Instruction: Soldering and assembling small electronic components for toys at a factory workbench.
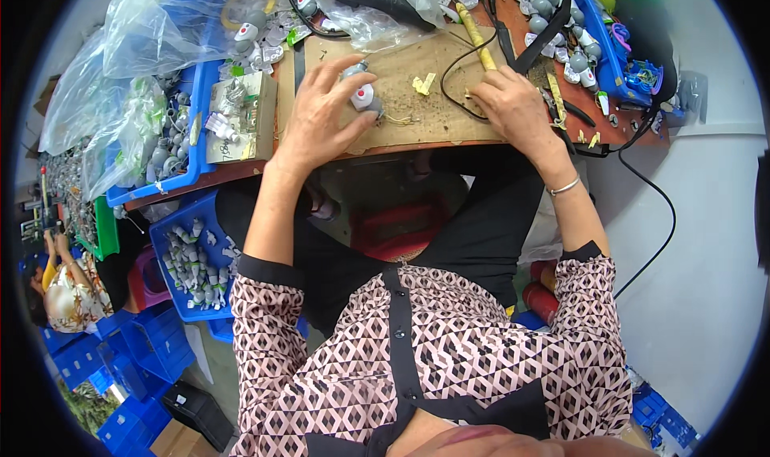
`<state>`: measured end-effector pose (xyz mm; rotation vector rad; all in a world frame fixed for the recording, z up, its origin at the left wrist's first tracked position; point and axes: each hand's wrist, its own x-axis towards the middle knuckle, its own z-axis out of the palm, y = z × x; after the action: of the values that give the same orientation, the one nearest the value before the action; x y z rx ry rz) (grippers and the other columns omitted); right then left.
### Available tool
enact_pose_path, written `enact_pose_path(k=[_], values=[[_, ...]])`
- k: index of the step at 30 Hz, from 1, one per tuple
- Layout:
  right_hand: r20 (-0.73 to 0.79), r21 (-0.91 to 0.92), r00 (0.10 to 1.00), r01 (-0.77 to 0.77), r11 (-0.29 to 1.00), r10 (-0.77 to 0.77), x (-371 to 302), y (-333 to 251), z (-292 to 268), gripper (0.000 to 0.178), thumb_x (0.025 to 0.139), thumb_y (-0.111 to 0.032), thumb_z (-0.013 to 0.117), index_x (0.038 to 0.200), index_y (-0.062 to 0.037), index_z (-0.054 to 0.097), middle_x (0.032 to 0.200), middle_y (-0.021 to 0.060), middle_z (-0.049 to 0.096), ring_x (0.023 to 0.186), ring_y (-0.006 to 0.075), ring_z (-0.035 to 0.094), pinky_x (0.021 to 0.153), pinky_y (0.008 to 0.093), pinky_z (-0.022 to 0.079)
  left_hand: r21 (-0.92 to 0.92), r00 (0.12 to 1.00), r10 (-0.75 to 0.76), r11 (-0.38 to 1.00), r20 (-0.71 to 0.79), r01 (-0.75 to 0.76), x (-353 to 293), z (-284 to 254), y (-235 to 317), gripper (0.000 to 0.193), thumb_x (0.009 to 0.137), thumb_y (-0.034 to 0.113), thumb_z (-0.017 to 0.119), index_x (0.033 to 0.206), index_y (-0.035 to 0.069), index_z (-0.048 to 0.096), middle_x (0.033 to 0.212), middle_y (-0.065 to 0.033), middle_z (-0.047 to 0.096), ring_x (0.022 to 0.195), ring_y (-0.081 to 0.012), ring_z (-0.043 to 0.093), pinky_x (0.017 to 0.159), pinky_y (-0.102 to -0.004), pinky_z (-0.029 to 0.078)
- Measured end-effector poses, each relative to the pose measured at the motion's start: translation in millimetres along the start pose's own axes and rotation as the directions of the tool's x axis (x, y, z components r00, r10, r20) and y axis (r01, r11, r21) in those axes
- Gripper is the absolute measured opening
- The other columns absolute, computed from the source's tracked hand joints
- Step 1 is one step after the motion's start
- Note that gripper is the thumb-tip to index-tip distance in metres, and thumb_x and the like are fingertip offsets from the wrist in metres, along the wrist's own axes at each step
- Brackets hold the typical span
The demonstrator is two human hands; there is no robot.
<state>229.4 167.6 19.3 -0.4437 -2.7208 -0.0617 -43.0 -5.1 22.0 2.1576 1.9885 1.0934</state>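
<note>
My left hand (325, 112) curves around a small grey and white plastic toy part (363, 96) with a red dot on its front. The part sits between thumb and fingers, low over a brown cardboard sheet (401, 72); thin pale wires (399, 120) trail from it. My right hand (513, 108) is closed, its fingertips pressed together over the sheet's right side. What they pinch is hidden. A yellow-taped rod (476, 36) runs down to its knuckles, and a black cord passes beside its fingers. Scraps of yellow tape (423, 84) lie between my hands.
Blue bins (195, 120) of grey parts stand left, one (192, 256) lower beside my leg. A small box (241, 116) sits by my left wrist. More grey and white parts (573, 48), a blue tray (609, 56) and pliers (579, 114) lie right. Another person (72, 289) works far left.
</note>
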Motion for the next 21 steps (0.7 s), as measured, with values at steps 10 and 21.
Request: enact_pose_path(k=[10, 21], values=[[-0.004, 0.557, 0.978, -0.170, 0.813, 0.207, 49.3, -48.3, 4.0, 0.017, 0.094, -0.015, 0.066, 0.104, -0.0019, 0.073, 0.092, 0.0137, 0.072, 0.079, 0.0273, 0.068, 0.072, 0.0365, 0.053, 0.012, 0.998, 0.056, 0.998, 0.029, -0.056, -18.8, 5.8, -6.6, 0.037, 0.073, 0.004, 0.076, 0.109, 0.011, 0.067, 0.123, -0.0084, 0.061, 0.115, -0.0341, 0.054, 0.098, -0.0444, 0.048], [0.129, 0.865, 0.978, -0.192, 0.464, 0.163, 151.5, -108.6, 87.1, 0.027, 0.097, -0.022, 0.063, 0.103, 0.0018, 0.073, 0.084, 0.0107, 0.075, 0.077, 0.0156, 0.070, 0.071, 0.0321, 0.055, 0.138, 0.961, 0.081, 0.989, -0.265, -0.046, -42.1, 23.8, 10.9, 0.031, 0.074, 0.011, 0.076, 0.104, 0.010, 0.069, 0.118, -0.0104, 0.060, 0.120, -0.0358, 0.052, 0.102, -0.0461, 0.047]])
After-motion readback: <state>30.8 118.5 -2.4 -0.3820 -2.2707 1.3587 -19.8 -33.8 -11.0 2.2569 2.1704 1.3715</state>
